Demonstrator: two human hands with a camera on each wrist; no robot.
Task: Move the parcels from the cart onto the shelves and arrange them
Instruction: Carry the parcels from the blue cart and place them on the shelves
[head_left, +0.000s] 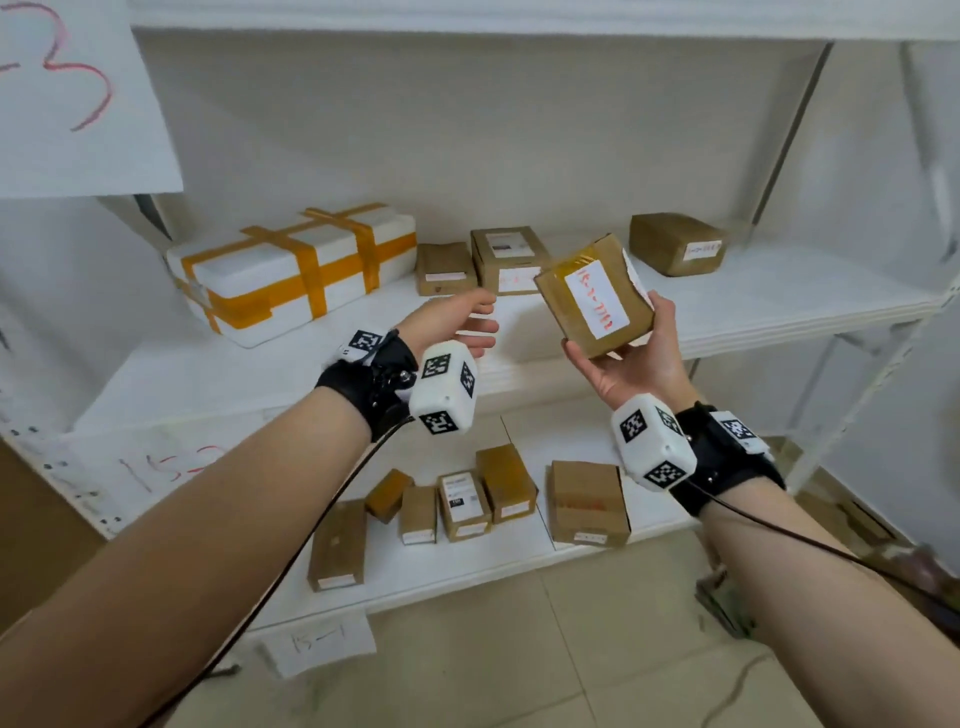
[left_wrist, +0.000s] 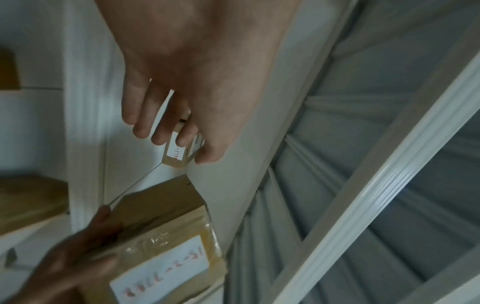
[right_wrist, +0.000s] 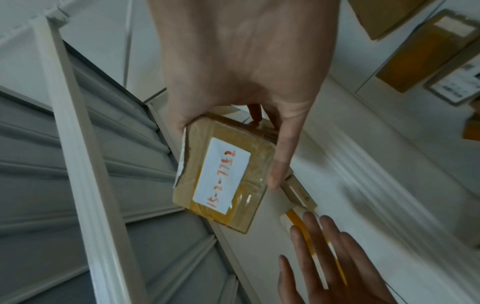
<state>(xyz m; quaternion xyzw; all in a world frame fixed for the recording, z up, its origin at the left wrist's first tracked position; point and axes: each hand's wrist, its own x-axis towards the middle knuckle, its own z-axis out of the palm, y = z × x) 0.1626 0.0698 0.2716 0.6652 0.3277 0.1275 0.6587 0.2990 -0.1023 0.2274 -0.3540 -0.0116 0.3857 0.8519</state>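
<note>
Right hand (head_left: 631, 364) holds the labelled brown parcel (head_left: 595, 296) tilted in its grip, in the air just in front of the middle shelf (head_left: 779, 301); left hand (head_left: 457, 322) is at its 9 o'clock, fingers relaxed, grip wide and holding nothing. Recommended: level the parcel, then seat it in the bare gap at its 12 o'clock between the standing boxes (head_left: 506, 260) and the lone box (head_left: 675, 244), label outward.

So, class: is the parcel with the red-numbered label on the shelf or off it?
Off: the right hand holds the parcel above the shelf.
</note>
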